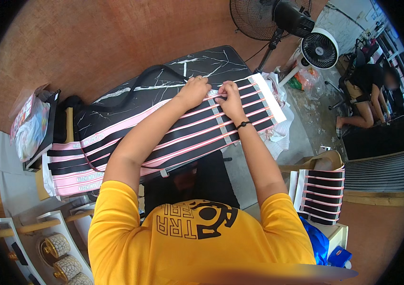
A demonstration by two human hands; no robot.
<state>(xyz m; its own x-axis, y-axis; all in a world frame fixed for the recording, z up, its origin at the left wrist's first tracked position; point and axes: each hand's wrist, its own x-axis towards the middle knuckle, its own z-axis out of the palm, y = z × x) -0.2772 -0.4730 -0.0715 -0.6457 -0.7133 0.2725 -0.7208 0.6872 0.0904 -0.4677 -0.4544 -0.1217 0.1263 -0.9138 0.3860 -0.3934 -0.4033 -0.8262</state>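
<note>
Long black-and-pink strips (178,135) lie side by side across a black marble-patterned table (221,61), with grey bands crossing them near their right end. A black strap (138,85) curves over the table from the left and runs in under the fingers of my left hand (196,91). That hand is closed and pressed down at the strips' far edge. Just to its right, my right hand (231,102) pinches with thumb and fingertips at the same edge, a dark bit showing between them. Whether that bit is the strap or a strip, I cannot tell.
Two fans, a black one (293,16) and a white one (319,48), stand beyond the table. More striped strips (323,195) hang at the right. Plastic-wrapped goods (32,126) sit at the far left. Another person (366,90) bends down at the far right.
</note>
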